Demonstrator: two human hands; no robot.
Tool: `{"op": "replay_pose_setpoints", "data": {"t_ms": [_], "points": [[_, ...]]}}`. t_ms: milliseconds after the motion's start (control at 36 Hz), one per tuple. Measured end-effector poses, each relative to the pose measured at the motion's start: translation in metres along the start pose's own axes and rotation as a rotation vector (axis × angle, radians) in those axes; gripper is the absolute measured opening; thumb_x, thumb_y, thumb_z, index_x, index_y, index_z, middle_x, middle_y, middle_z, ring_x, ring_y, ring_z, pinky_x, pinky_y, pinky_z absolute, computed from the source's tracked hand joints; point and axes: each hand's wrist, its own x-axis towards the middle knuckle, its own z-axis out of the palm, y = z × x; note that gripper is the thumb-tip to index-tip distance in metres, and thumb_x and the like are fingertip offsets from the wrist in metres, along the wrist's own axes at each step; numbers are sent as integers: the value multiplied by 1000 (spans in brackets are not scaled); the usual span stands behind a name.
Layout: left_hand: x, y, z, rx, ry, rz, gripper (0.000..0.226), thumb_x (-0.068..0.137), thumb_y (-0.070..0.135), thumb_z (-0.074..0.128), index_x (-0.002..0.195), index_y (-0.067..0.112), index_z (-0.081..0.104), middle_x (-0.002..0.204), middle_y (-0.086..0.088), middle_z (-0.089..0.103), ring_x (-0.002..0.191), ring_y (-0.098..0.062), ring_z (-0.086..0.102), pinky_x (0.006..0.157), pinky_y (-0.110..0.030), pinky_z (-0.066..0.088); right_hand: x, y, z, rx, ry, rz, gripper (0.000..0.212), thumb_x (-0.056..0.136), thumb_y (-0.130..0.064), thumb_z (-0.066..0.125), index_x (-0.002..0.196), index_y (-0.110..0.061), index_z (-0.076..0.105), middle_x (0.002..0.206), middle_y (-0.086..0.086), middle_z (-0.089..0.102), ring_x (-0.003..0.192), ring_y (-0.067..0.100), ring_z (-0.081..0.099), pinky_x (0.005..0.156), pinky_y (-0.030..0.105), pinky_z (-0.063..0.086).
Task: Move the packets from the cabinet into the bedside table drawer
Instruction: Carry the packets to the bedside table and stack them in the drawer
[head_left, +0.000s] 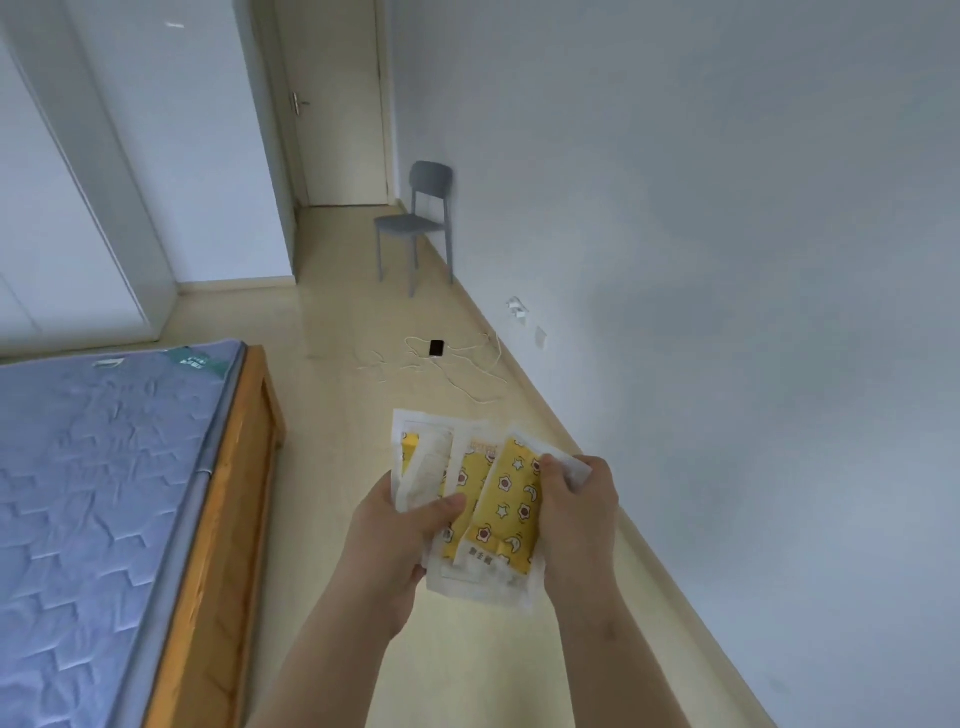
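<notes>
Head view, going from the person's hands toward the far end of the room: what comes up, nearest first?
The packets held by the left hand and right hand → black phone among white cables → grey chair → door.

No legible text, even on packets (511, 512).
</notes>
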Motion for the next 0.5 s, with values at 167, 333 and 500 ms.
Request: {"op": "replay_pose_setpoints", "data": {"t_ms": [167, 333, 500], "points": [[98, 23, 3, -29, 127, 41, 23, 81, 2, 67, 100, 15, 62, 93, -12, 74, 85, -35, 70, 82, -55, 54, 87, -1, 72, -79, -118, -53, 10, 95, -24, 52, 89, -17, 46, 77, -4, 56, 65, 6, 56, 52, 18, 41], [224, 55, 36, -18, 168, 52, 29, 77, -1, 71, 102, 12, 62, 90, -13, 74, 81, -35, 71, 78, -56, 54, 208, -22, 123, -50, -141, -60, 10, 94, -27, 52, 97, -19, 47, 79, -5, 56, 66, 7, 57, 52, 19, 41], [340, 108, 52, -157, 248, 66, 29, 78, -3, 67, 103, 11, 62, 94, -17, 73, 79, -35, 71, 66, -47, 58, 323, -64, 194, 92, -331, 42, 24, 88, -27, 62, 107, -16, 53, 96, 3, 64, 79, 16, 67, 63, 30, 55]]}}
